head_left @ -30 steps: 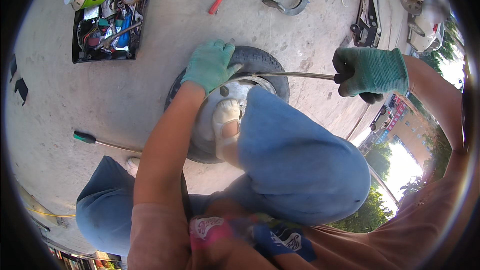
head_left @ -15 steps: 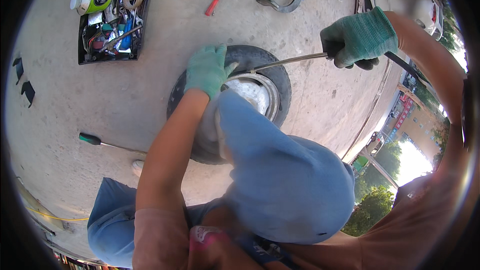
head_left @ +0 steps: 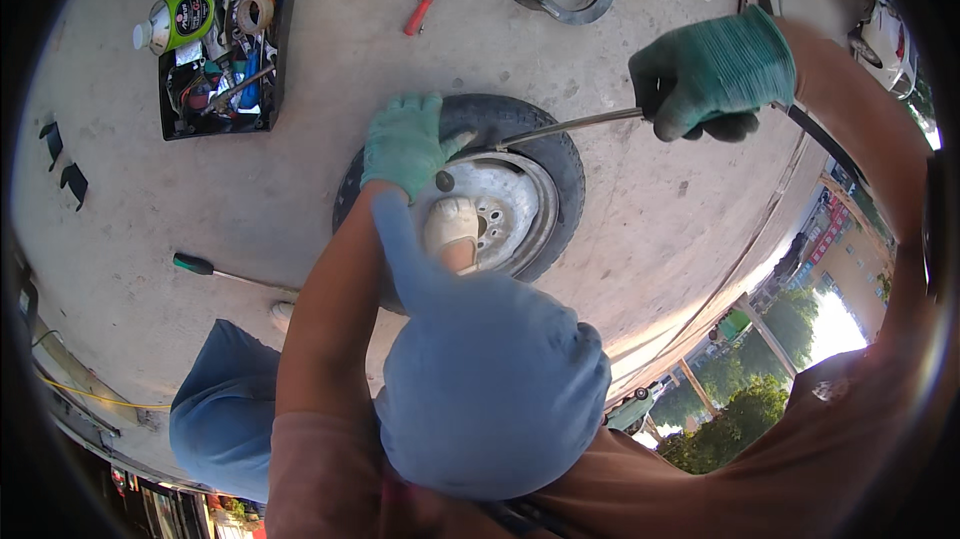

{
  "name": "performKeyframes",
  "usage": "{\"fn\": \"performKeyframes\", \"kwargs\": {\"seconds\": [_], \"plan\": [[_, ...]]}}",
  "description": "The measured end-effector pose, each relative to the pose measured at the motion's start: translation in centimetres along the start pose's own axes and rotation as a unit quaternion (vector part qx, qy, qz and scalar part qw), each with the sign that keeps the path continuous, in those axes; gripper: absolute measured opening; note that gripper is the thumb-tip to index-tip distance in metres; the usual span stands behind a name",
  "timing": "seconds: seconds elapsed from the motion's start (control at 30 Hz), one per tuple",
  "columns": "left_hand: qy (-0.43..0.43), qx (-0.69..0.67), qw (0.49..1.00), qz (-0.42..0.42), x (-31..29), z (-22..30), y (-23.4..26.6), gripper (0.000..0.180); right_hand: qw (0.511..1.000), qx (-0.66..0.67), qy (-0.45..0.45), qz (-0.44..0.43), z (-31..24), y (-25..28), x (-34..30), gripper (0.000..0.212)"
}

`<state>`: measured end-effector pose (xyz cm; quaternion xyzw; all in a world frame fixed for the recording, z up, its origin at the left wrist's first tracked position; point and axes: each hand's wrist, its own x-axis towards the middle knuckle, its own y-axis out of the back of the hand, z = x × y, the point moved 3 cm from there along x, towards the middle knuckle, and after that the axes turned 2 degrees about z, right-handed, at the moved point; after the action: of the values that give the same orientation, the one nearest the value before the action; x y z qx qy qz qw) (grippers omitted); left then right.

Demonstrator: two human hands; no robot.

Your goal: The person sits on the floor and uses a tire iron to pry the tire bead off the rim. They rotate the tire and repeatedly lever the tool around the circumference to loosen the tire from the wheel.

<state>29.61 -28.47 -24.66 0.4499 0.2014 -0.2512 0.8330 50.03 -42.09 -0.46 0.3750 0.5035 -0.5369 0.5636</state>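
Note:
A tire [head_left: 560,154] on a silver wheel rim [head_left: 525,204] lies flat on the ground. My left hand [head_left: 405,144], in a green glove, rests open on the tire's sidewall with its thumb pointing toward the rim. In my right hand [head_left: 710,74], also gloved, the fingers are closed around the handle end of a long pry bar [head_left: 580,125]. The tip of the bar sits at the edge between tire and rim; how deep it reaches is hidden. My foot in a pale shoe [head_left: 452,226] stands on the rim's centre, below my blue-trousered knee [head_left: 490,379].
A black tool tray [head_left: 265,89] full of tools, with a green can [head_left: 185,19] in it, stands at the upper left. A red screwdriver [head_left: 420,14] and a large metal clamp [head_left: 585,9] lie beyond the tire. Another green-and-black-handled bar [head_left: 195,264] lies at left.
My knee has moved left and nearer to me, and my foot now shows on the rim. My right hand has shifted slightly left with the pry bar. My left hand stays on the tire.

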Motion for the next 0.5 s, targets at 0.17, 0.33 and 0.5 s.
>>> {"fn": "performKeyframes", "kwargs": {"seconds": [0.17,0.33,0.5], "plan": [[0.001,0.018,1.000,0.014,-0.3,-1.3,-0.7,0.080,0.998,0.054,0.027,-0.002,1.0,-4.8,-0.9,0.028],[-0.001,0.012,1.000,0.003,-0.8,-1.9,-0.7,0.077,0.997,-0.007,0.077,0.014,1.2,-5.6,-0.3,0.034],[-0.029,0.028,0.998,0.041,0.1,-1.5,-1.4,0.070,0.983,-0.071,0.168,0.033,2.3,-7.2,1.0,0.035]]}}
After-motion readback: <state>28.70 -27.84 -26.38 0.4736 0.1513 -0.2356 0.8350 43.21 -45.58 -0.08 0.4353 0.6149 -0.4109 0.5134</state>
